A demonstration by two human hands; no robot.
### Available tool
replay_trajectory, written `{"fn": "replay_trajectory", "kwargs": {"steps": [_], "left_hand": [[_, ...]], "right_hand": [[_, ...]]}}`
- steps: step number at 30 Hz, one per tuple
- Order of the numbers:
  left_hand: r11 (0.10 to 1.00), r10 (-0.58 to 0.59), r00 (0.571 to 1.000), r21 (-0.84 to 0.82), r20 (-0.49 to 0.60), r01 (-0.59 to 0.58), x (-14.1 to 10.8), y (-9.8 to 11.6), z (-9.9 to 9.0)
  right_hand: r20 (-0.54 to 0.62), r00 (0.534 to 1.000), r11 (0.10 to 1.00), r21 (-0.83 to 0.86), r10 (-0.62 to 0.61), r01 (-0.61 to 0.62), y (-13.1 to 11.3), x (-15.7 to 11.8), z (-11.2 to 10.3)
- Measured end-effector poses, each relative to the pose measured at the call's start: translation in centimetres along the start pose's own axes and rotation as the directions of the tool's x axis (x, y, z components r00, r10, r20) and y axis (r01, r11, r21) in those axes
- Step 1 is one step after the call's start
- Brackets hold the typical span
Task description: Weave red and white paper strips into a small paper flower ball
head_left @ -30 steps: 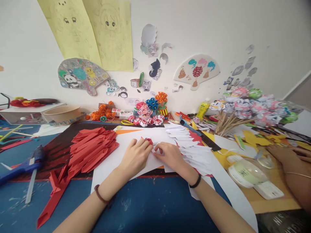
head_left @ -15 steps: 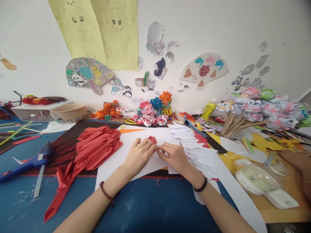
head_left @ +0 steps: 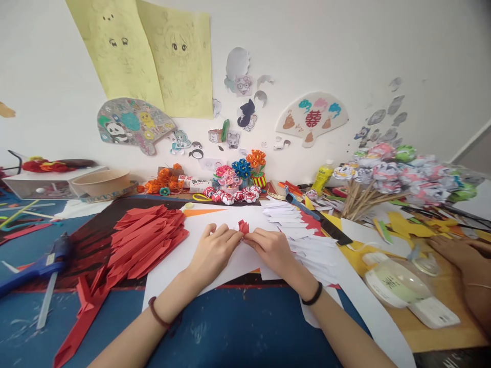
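Observation:
Between the fingertips of both hands is a small folded red paper piece (head_left: 243,226), its lower part hidden by the fingers. My left hand (head_left: 217,249) pinches it from the left, and my right hand (head_left: 270,250) closes on it from the right. Both hands are just over white paper sheets (head_left: 172,266). A pile of folded red paper strips (head_left: 148,243) lies to the left of my left hand. Beside my right hand, folded white paper strips (head_left: 310,250) are fanned out in a stack.
A blue glue gun (head_left: 49,263) lies at the left. Paper flowers on sticks (head_left: 387,171) stand at the right, behind a clear bottle (head_left: 397,283). Another person's hand (head_left: 452,253) rests at the far right edge. A beige bowl (head_left: 102,181) stands against the wall.
The view has shifted slightly, so the surroundings appear lower and further left. Both hands stay together on the red paper piece; the right fingers have closed in nearer to it.

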State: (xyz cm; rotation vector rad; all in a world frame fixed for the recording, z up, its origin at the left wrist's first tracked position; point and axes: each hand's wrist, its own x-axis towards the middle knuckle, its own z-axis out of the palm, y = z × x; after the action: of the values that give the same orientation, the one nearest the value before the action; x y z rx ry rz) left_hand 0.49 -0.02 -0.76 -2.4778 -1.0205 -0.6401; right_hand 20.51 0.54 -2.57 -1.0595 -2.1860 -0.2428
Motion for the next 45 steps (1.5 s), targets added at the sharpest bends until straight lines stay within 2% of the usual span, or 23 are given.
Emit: {"fn": "replay_trajectory", "kwargs": {"steps": [7,12,18,23,28,33,38,42,45], "left_hand": [[1.0,0.022,1.0,-0.014,0.008,-0.022,0.0,0.0,0.1],[0.995,0.055,0.998,-0.087,0.042,-0.051,0.1,0.0,-0.2],[0.993,0.048,0.998,-0.108,0.027,-0.045,0.1,-0.1,-0.1],[0.995,0.057,0.998,-0.075,-0.026,-0.059,0.2,0.0,0.0],[0.995,0.0,0.997,-0.099,-0.08,-0.008,0.3,0.6,-0.2],[0.994,-0.049,0.994,-0.099,-0.102,0.039,0.2,1.1,-0.1],[0.994,-0.083,0.988,-0.08,-0.128,0.073,0.3,1.1,0.3],[0.998,-0.053,0.986,-0.05,-0.157,0.045,0.2,1.0,0.7],[1.0,-0.005,0.989,-0.004,-0.148,0.004,0.2,0.8,0.7]], "right_hand": [[0.043,0.997,0.995,-0.079,-0.058,0.061,-0.2,0.1,-0.2],[0.036,0.995,0.983,-0.155,-0.09,0.094,-0.2,-0.1,0.2],[0.027,0.997,0.991,-0.112,-0.066,0.069,-0.1,-0.1,0.2],[0.028,0.998,0.992,-0.112,-0.062,0.064,-0.3,0.0,-0.1],[-0.023,0.998,0.994,-0.088,-0.062,0.06,-0.5,-0.1,0.0],[0.011,0.992,0.99,-0.072,-0.124,0.125,-0.4,-0.3,0.3],[-0.014,0.996,0.993,-0.079,-0.093,0.092,-0.2,-0.3,0.4],[-0.051,0.998,0.998,-0.059,-0.039,0.036,-0.4,-0.2,0.2],[-0.052,0.997,0.997,-0.042,-0.065,0.062,-0.4,-0.2,0.1]]}}
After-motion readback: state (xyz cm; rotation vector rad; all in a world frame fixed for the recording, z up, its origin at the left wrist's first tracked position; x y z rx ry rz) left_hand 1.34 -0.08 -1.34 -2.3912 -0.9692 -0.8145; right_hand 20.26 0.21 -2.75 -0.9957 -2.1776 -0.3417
